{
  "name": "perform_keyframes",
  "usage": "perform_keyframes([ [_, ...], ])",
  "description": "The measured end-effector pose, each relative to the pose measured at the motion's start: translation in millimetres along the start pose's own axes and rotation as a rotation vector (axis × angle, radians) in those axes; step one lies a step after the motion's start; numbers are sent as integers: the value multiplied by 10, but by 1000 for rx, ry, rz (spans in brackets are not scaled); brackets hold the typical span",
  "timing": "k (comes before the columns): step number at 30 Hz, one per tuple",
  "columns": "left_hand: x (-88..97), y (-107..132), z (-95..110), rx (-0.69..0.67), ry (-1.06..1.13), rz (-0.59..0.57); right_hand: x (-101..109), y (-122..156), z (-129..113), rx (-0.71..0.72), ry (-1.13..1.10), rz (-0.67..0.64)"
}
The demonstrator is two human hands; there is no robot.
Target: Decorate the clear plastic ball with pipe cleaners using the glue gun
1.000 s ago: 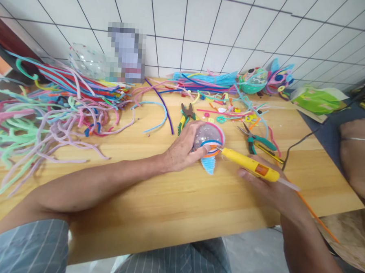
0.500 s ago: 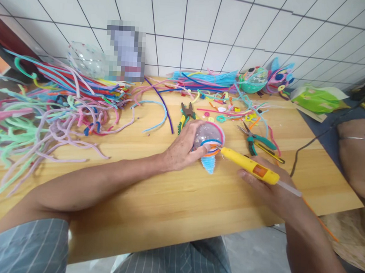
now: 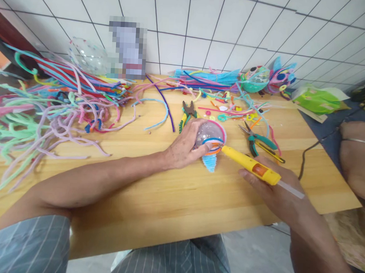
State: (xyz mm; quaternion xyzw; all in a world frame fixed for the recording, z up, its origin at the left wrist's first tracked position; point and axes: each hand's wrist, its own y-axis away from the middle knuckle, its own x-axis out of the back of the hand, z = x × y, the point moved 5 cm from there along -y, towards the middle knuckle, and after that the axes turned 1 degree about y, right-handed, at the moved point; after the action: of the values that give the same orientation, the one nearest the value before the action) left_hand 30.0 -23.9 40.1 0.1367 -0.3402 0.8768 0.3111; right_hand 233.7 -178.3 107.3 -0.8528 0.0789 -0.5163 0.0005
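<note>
A clear ball (image 3: 209, 132) is held tight by the left hand (image 3: 182, 146) while a yellow glue pen (image 3: 250, 166), its tip touching the ball, is gripped by the right hand (image 3: 273, 190)

A tangle of pastel pipe cleaners (image 3: 49, 105) spreads over the left of the wooden table (image 3: 167, 192), below a white tiled wall (image 3: 237, 25). Yellow-handled pliers (image 3: 186, 114) and teal-handled pliers (image 3: 257, 139) lie among short offcuts, with finished fish-like figures (image 3: 254, 81) behind them. A co-worker's forearm (image 3: 355, 162) rests at the right edge, near a green packet (image 3: 317, 100).
</note>
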Motion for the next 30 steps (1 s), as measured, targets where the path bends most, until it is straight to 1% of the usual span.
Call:
perform_keyframes([
  [6, -8, 4, -4, -12, -12, 14, 19, -5, -43, 37, 0, 17],
  [12, -18, 8, -21, 0, 3, 10, -9, 1, -22, 7, -13, -9],
  [18, -11, 2, -6, 5, -15, 9, -6, 6, -33, 44, 6, -6],
  [22, -10, 3, -8, -16, -10, 14, -11, 10, 14, 7, -1, -20],
  [26, -11, 9, -15, -27, -14, 25, -20, 8, 68, -10, -74, 13],
  [28, -12, 9, -13, -31, -20, 25, -18, 14, 122, -50, -124, 41],
  [30, -10, 7, -10, -34, -23, 27, -10, 25, 214, -122, -197, 52],
])
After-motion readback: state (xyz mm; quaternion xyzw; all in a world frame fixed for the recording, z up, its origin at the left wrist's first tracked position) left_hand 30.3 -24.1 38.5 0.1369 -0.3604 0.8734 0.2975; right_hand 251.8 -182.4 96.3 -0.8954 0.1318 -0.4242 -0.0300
